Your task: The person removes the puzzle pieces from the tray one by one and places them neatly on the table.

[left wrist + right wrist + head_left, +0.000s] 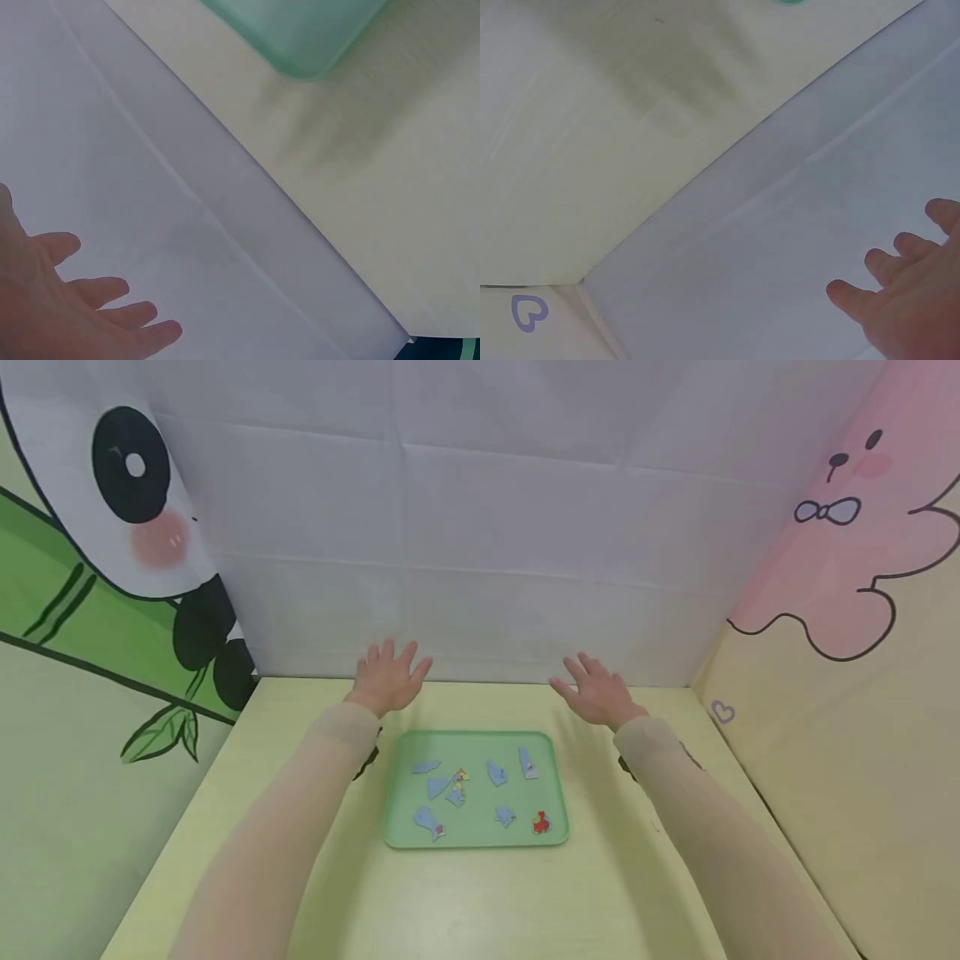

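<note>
Both hands hover above the far part of the table, fingers spread and holding nothing. The left hand (388,681) is beyond the back left corner of a green tray (480,842); in the left wrist view its fingers (101,291) stand apart. Past the back right corner is the right hand (598,692), its fingers (885,266) likewise separated. Several blue pieces lie scattered in the tray, among them a long piece (527,763), a curved piece (425,818) and a small piece (505,815). A red piece (541,823) lies in the front right corner. Some pieces near the middle bear yellow print.
The pale yellow table (480,902) meets a creased white sheet (510,527) at its back edge. A panel with a panda drawing (161,535) stands at left, and one with a pink bear (847,552) at right.
</note>
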Demonstrator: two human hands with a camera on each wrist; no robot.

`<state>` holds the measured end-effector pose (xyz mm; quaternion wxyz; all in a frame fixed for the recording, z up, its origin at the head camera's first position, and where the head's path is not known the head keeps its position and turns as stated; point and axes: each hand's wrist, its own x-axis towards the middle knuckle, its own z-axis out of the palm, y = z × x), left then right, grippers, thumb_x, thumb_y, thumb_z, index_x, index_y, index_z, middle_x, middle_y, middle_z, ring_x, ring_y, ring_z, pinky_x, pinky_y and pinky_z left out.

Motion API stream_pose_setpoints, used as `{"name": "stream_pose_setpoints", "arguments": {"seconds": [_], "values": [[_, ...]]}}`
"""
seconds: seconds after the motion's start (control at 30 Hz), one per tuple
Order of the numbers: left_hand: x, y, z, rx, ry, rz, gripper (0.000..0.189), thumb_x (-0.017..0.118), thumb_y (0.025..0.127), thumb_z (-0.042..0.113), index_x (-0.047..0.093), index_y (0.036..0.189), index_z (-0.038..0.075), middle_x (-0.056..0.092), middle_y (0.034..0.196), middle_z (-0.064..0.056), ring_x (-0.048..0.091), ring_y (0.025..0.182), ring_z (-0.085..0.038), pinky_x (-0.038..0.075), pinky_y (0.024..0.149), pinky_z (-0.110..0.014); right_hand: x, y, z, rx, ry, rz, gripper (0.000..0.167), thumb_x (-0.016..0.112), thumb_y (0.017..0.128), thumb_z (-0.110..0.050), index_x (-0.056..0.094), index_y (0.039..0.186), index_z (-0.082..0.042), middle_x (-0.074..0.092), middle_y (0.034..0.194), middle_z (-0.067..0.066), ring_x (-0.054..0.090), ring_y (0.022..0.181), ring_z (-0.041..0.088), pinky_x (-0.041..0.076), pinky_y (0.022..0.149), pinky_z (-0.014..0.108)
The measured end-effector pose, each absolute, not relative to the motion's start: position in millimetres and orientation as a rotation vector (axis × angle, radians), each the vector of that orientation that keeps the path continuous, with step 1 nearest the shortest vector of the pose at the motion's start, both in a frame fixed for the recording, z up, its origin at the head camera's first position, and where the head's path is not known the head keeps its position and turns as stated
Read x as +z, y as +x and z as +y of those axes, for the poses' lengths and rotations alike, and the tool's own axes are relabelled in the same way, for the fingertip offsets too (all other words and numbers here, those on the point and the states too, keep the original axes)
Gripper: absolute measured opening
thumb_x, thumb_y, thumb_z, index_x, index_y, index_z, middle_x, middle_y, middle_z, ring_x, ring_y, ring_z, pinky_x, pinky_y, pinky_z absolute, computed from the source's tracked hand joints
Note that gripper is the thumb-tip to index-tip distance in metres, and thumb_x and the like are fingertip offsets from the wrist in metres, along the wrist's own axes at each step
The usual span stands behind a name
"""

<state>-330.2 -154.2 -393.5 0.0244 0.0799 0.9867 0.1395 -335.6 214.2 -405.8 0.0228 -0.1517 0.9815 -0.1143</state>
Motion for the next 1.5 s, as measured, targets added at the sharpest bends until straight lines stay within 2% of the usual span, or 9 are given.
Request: {"name": "stream_pose_setpoints", "arguments": {"seconds": [0.33, 0.63, 0.9, 0.97, 1.03, 1.13, 1.23, 1.37, 1.5], "values": [[-413, -316, -165, 0.633, 0.210, 2.960, 0.079, 0.011, 0.097, 0.059, 0.019, 0.151, 0.003, 0.020, 0.149, -0.031, 0.019, 0.134, -0.049, 0.019, 0.104, -0.059, -429, -322, 214, -0.525, -0.424, 2.979, 0.081, 0.034, 0.093, -0.063, 0.028, 0.149, -0.004, 0.028, 0.148, 0.024, 0.025, 0.134, 0.042, 0.024, 0.102, 0.060], [-456, -301, -180, 0.866, 0.187, 2.842, 0.084, 0.008, 0.097, 0.058, 0.035, 0.142, -0.008, 0.039, 0.140, -0.028, 0.031, 0.130, -0.045, 0.022, 0.105, -0.053, -453, -309, 216, -0.521, -0.417, 2.950, 0.079, 0.036, 0.093, -0.062, 0.041, 0.140, 0.001, 0.044, 0.137, 0.024, 0.039, 0.125, 0.042, 0.032, 0.099, 0.055], [-480, -289, -192, 1.019, 0.084, 2.717, 0.090, 0.006, 0.094, 0.064, 0.028, 0.146, -0.006, 0.031, 0.147, -0.025, 0.024, 0.135, -0.043, 0.017, 0.108, -0.051, -467, -301, 218, -0.551, -0.412, 2.948, 0.075, 0.047, 0.091, -0.059, 0.045, 0.134, 0.003, 0.052, 0.127, 0.024, 0.046, 0.117, 0.039, 0.038, 0.094, 0.053], [-485, -284, -194, 1.031, 0.056, 2.713, 0.090, 0.007, 0.094, 0.064, 0.029, 0.145, -0.006, 0.031, 0.147, -0.025, 0.027, 0.133, -0.043, 0.021, 0.106, -0.052, -470, -300, 218, -0.563, -0.407, 2.946, 0.072, 0.051, 0.090, -0.056, 0.046, 0.133, 0.002, 0.054, 0.124, 0.022, 0.048, 0.114, 0.037, 0.040, 0.091, 0.051], [-491, -279, -195, 1.036, 0.027, 2.704, 0.088, 0.011, 0.095, 0.063, 0.032, 0.145, -0.006, 0.033, 0.146, -0.025, 0.040, 0.126, -0.042, 0.032, 0.101, -0.052, -474, -300, 216, -0.593, -0.409, 2.945, 0.068, 0.056, 0.089, -0.052, 0.048, 0.131, 0.001, 0.055, 0.120, 0.021, 0.050, 0.110, 0.036, 0.042, 0.089, 0.049], [-500, -271, -197, 1.026, -0.007, 2.700, 0.080, 0.024, 0.098, 0.058, 0.034, 0.143, -0.007, 0.039, 0.141, -0.028, 0.062, 0.095, -0.034, 0.044, 0.088, -0.047, -481, -300, 211, -0.617, -0.408, 2.940, 0.064, 0.063, 0.087, -0.045, 0.051, 0.129, 0.001, 0.056, 0.117, 0.020, 0.051, 0.106, 0.034, 0.043, 0.087, 0.047], [-508, -264, -196, 0.999, -0.016, 2.705, 0.072, 0.040, 0.098, 0.049, 0.035, 0.142, -0.007, 0.055, 0.120, -0.029, 0.063, 0.067, -0.023, 0.048, 0.080, -0.042, -489, -301, 207, -0.595, -0.415, 2.928, 0.061, 0.066, 0.086, -0.041, 0.053, 0.127, 0.002, 0.058, 0.114, 0.021, 0.053, 0.103, 0.033, 0.045, 0.084, 0.046], [-514, -254, -196, 1.007, 0.003, 2.732, 0.065, 0.054, 0.095, 0.037, 0.037, 0.140, -0.008, 0.062, 0.099, -0.022, 0.060, 0.059, -0.017, 0.049, 0.076, -0.041, -498, -303, 200, -0.564, -0.412, 2.908, 0.059, 0.068, 0.086, -0.039, 0.054, 0.127, 0.001, 0.060, 0.111, 0.018, 0.056, 0.100, 0.032, 0.047, 0.083, 0.045], [-520, -247, -197, 1.117, -0.004, 2.727, 0.066, 0.061, 0.092, 0.027, 0.033, 0.144, -0.005, 0.057, 0.110, -0.024, 0.061, 0.058, -0.017, 0.051, 0.066, -0.036, -503, -304, 194, -0.574, -0.373, 2.880, 0.061, 0.069, 0.085, -0.038, 0.052, 0.130, 0.001, 0.060, 0.111, 0.018, 0.057, 0.101, 0.032, 0.047, 0.084, 0.046]]}}
